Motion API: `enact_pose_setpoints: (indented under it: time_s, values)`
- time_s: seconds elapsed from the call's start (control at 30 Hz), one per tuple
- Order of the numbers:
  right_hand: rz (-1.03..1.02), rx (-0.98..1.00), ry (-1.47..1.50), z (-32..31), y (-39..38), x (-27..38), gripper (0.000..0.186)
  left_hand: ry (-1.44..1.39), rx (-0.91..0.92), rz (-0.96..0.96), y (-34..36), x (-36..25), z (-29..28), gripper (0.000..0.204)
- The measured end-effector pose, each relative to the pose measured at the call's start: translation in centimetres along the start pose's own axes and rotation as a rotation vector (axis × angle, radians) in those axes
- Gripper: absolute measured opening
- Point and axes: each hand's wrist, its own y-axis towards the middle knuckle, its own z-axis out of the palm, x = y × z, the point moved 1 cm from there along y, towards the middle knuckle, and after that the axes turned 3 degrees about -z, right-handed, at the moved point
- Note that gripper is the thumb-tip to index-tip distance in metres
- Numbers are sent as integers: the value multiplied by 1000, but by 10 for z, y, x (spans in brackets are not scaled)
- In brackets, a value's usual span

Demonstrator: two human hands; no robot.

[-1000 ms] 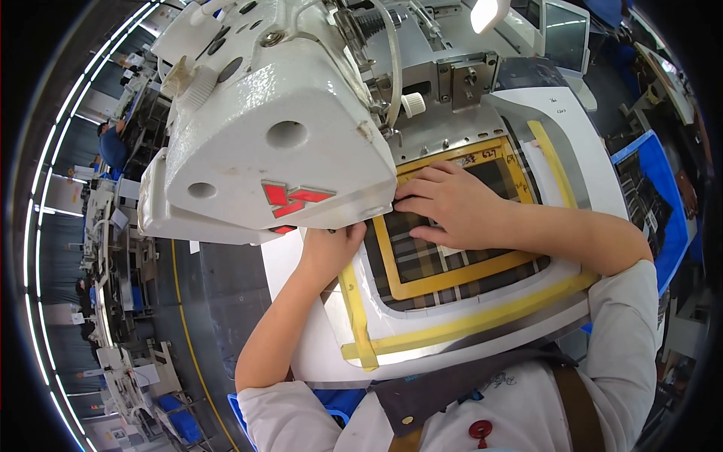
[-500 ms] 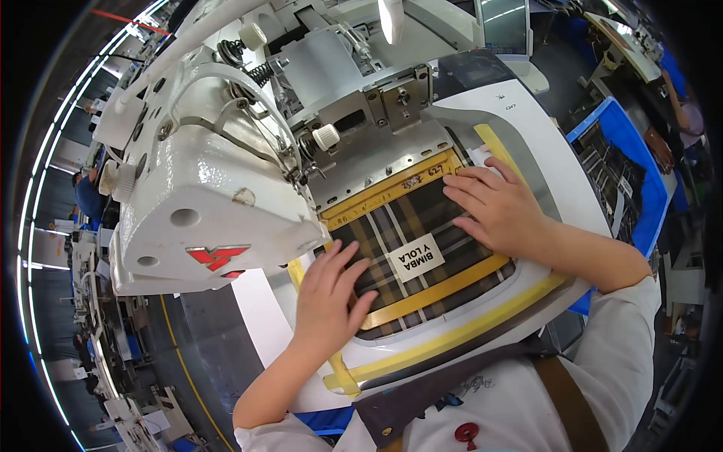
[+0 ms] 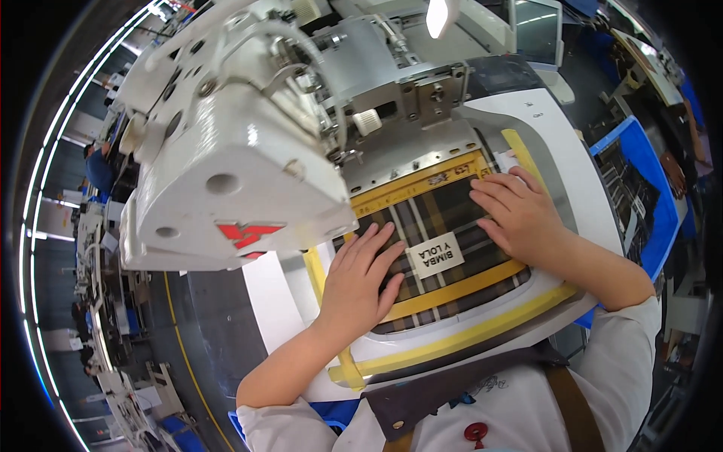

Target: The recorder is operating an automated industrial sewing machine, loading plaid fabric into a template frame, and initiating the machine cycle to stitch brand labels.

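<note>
Dark plaid fabric (image 3: 422, 215) lies inside a yellow rectangular frame (image 3: 444, 291) under a slotted steel plate (image 3: 422, 143), with a white printed label (image 3: 434, 255) on the fabric. My left hand (image 3: 360, 282) rests with fingers extended on the left of the fabric and frame, beside the white sewing machine head (image 3: 211, 188). My right hand (image 3: 518, 218) lies with fingers spread on the right side of fabric and frame. Yellow tape strips (image 3: 459, 335) border the white-and-grey template board (image 3: 575, 173) around the frame.
A blue crate (image 3: 655, 233) of plaid pieces stands at right; a screen (image 3: 533, 34) is behind. A small lamp (image 3: 438, 16) hangs above. Another person (image 3: 99, 167) works at far left, beside rows of machines; another person's arm (image 3: 697, 135) shows at far right.
My left hand has come out from behind the machine head onto the fabric. My right hand has shifted rightward, uncovering the label. The head view has also shifted.
</note>
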Motion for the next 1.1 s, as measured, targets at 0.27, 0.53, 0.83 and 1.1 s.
enact_pose_setpoints:
  time_s: [0.27,0.53,0.83,1.1]
  values:
    - [-17,10,10,11,-3,-6,35,7,-22,4,3,3,14,40]
    - [-44,-18,18,16,-6,-13,36,9,-29,15,7,5,20,40]
    - [-107,-40,30,21,-7,-18,35,2,-43,-23,5,6,24,38]
    - [-198,-34,4,29,-8,-29,40,7,-29,-46,7,8,25,35]
